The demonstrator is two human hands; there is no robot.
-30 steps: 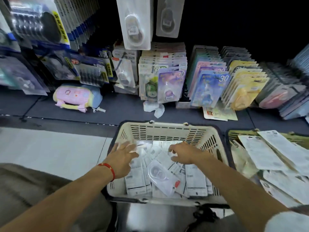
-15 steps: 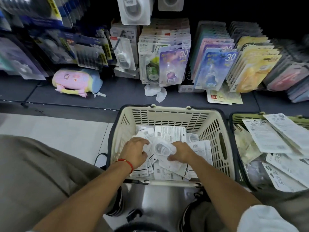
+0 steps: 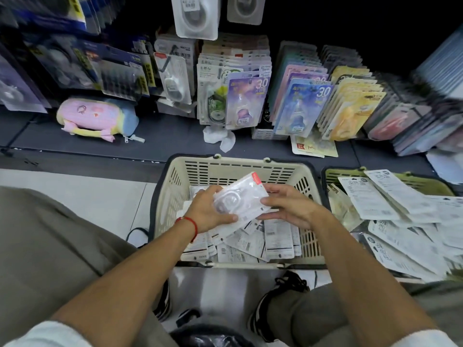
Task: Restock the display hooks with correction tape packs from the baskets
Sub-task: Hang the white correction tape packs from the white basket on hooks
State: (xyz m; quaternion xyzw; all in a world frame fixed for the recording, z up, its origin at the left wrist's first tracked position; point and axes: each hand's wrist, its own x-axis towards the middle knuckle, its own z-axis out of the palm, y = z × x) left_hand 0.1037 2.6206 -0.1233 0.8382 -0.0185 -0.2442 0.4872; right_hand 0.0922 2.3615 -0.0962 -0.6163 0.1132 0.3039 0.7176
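Below, pale floor (image 3: 82, 196); dark shelf (image 3: 160, 139) beyond the cream basket (image 3: 240, 164).

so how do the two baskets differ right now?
The cream basket sits straight ahead, its packs low inside with the walls showing; the green basket sits to the right, its packs heaped over the rim. Both hands work above the cream basket, none at the green basket. Both are slotted plastic, holding white-backed packs.

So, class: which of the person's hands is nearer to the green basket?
Right. The right hand is over the cream basket on the side towards the green basket; the left hand is further away, across the held pack.
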